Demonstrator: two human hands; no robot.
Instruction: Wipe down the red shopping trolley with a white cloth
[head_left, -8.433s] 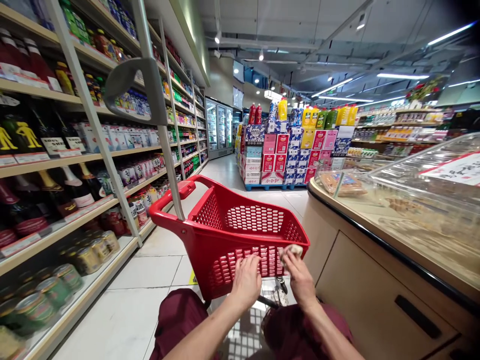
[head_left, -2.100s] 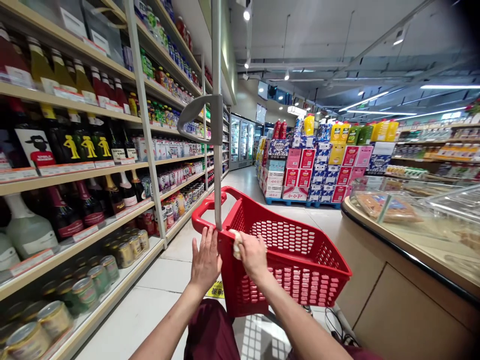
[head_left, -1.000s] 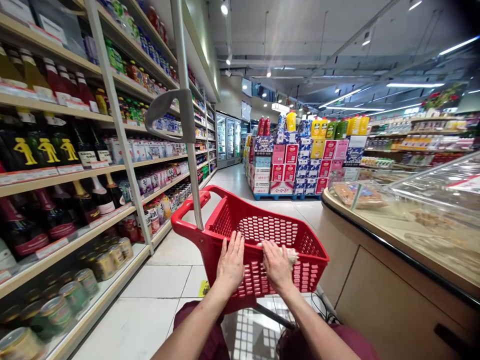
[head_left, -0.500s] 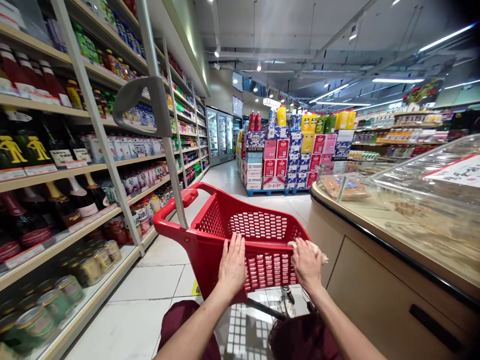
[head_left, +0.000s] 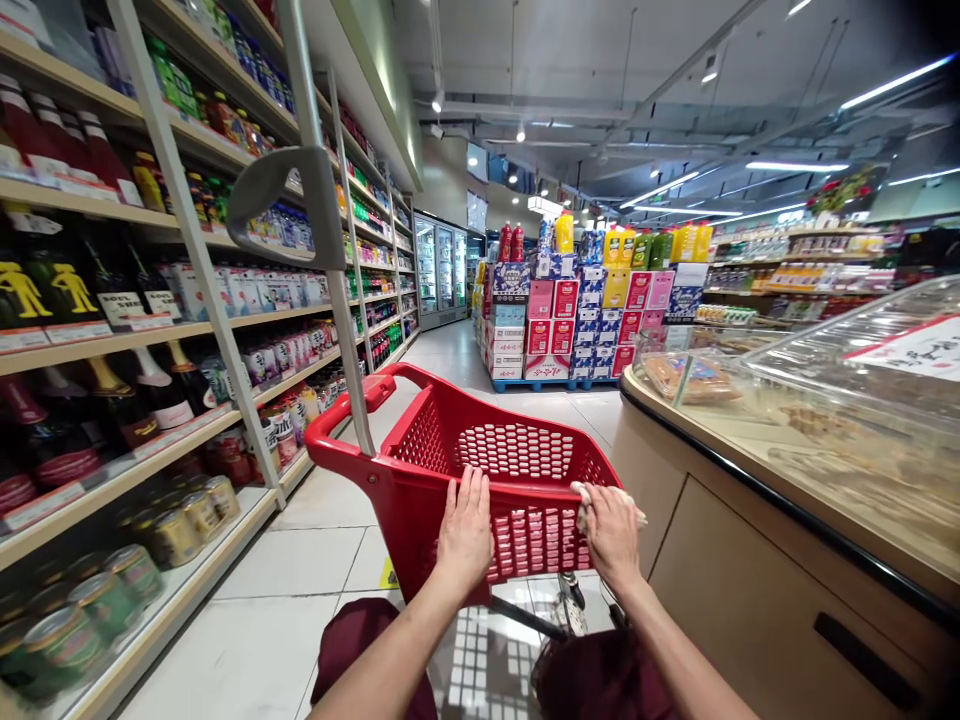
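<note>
In front of me stands a red plastic shopping cart (head_left: 405, 490) with a perforated basket, turned side-on. My left hand (head_left: 465, 530) lies flat with fingers stretched out against the upper side of the basket, near its rim. My right hand (head_left: 611, 530) is closed over a pale cloth (head_left: 634, 508), pressed to the rim at the basket's right end. Part of the cloth is hidden under my fingers. On the left, a metal post with a grey loop-shaped handle (head_left: 322, 210) rises from the cart.
Shelves (head_left: 247, 320) of bottles and cans line the left side. A glass-topped display counter (head_left: 765, 450) stands close on the right. Ahead, stacked drink boxes (head_left: 551, 330) rest on blue pallets, with glass-door fridges (head_left: 442, 265) farther back.
My right hand has shifted slightly left along the rim with the cloth. My left hand stays in place on the basket.
</note>
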